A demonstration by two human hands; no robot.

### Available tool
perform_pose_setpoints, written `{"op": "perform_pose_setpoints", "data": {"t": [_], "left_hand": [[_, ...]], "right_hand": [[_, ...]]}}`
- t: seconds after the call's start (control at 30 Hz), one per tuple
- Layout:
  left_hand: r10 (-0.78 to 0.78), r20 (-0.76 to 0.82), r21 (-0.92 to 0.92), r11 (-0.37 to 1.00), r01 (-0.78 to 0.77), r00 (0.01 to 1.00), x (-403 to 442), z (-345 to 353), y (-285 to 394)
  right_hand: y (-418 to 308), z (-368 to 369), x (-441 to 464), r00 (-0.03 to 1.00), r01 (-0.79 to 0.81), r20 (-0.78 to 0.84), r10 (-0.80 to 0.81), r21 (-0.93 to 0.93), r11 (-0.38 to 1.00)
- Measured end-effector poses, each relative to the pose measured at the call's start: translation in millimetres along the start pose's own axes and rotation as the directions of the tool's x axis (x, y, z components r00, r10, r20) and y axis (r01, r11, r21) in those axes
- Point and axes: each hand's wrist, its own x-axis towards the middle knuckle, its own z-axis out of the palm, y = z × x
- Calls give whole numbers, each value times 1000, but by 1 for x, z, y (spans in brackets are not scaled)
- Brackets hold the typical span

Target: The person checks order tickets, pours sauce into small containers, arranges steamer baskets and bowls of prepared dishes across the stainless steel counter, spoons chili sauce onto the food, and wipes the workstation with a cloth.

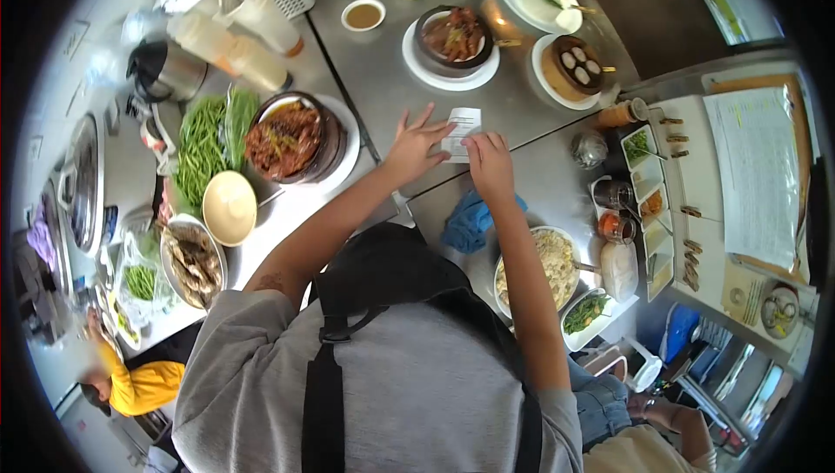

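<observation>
A small printed paper slip (464,125) lies over the steel counter, between my two hands. My left hand (417,149) has its fingers spread, with the fingertips reaching the slip's left edge. At the slip's right edge, my right hand (491,164) has its fingers bent together and appears to pinch the paper. A blue cloth (474,223) is bunched up just below my right hand. To the left of my left hand, a dark pot of braised meat (283,138) sits on a white plate (344,147).
Chicken feet (454,34) fill a bowl on a plate ahead. A steamer basket (571,66) stands to the right, near a garnish tray (645,203). Fried rice (544,269) is beside my right forearm. Green beans (202,151) lie left. Other people stand at both lower sides.
</observation>
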Motion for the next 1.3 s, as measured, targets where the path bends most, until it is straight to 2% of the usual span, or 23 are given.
{"op": "perform_pose_setpoints", "data": {"t": [0.1, 0.2, 0.3, 0.47, 0.6, 0.63, 0.67, 0.7, 0.73, 0.77, 0.8, 0.83, 0.87, 0.9, 0.93, 0.97, 1.0, 1.03, 1.07, 1.1, 1.13, 1.2, 1.3], "left_hand": [[31, 21, -45, 999, -30, 999, 3, -1, -8], [24, 45, -46, 999, -22, 999, 1, -5, -9], [27, 51, -19, 999, -26, 998, 2, -4, -11], [34, 50, -16, 999, -34, 998, 2, 4, -16], [81, 36, 158, 984, -86, 996, 2, 13, -16], [10, 104, 186, 982, -29, 995, 4, 12, -8], [-61, 139, 236, 971, 27, 988, 13, 3, 6], [-78, 179, 98, 993, 61, 981, 26, -28, 30], [-83, 175, -101, 990, 102, 981, 53, -49, 41], [236, -142, -113, 961, -253, 961, 85, -69, 44], [269, -216, -45, 958, -285, 939, 128, -110, 53], [299, -276, 7, 951, -309, 913, 167, -158, 74], [323, -325, 43, 944, -327, 889, 202, -203, 96], [578, -507, 222, 805, -551, 640, 240, -252, 113], [497, -549, 177, 855, -488, 672, 260, -309, 144], [443, -622, 112, 866, -487, 645, 279, -358, 172], [481, -752, 131, 779, -613, 451, 302, -396, 190], [462, -733, 109, 805, -584, 500, 328, -432, 193], [401, -749, 142, 874, -464, 527, 330, -461, 209], [433, -758, 237, 880, -412, 489, 353, -483, 207], [490, -774, 340, 856, -390, 401, 371, -495, 200], [363, -780, 285, 931, -228, 509, 383, -506, 198], [273, -864, 255, 962, -100, 423, 407, -524, 200]], "right_hand": [[4, 18, 6, 999, 21, 34, -16, -141, 990], [-3, 26, 10, 992, 107, -37, -117, -205, 973], [-12, 35, 13, 991, 136, 22, -135, -212, 968], [27, -17, -1, 997, 24, -53, -54, -457, 889], [33, -46, -14, 996, -66, -85, 30, -461, 885], [22, -54, -15, 1000, 1, -25, -14, -442, 897], [28, -44, -25, 991, 41, -93, -92, -447, 894], [17, -49, -28, 995, 31, -78, -69, -408, 912], [22, -42, -35, 977, 70, -159, -142, -390, 918], [-3, -54, -32, 992, -1, -124, -31, -248, 969], [-17, -57, -33, 982, -80, -180, 54, -144, 986], [-23, -63, -35, 982, -47, -190, 25, -108, 993], [-29, -64, -37, 975, -84, -214, 66, -80, 993], [-35, -67, -39, 967, -132, -228, 117, -49, 990], [-38, -71, -41, 962, -143, -233, 139, -1, 990], [-41, -73, -44, 959, -158, -232, 166, 51, 986], [-41, -74, -48, 955, -178, -224, 197, 104, 979], [-37, -74, -53, 950, -203, -219, 223, 110, 973], [-33, -73, -59, 945, -229, -213, 248, 113, 967], [-28, -74, -64, 940, -255, -203, 274, 116, 960], [-29, -77, -68, 932, -262, -230, 282, 113, 958], [-25, -84, -76, 915, -274, -278, 293, 103, 956], [51, -52, -112, 986, -167, -59, 158, -204, 965]]}}
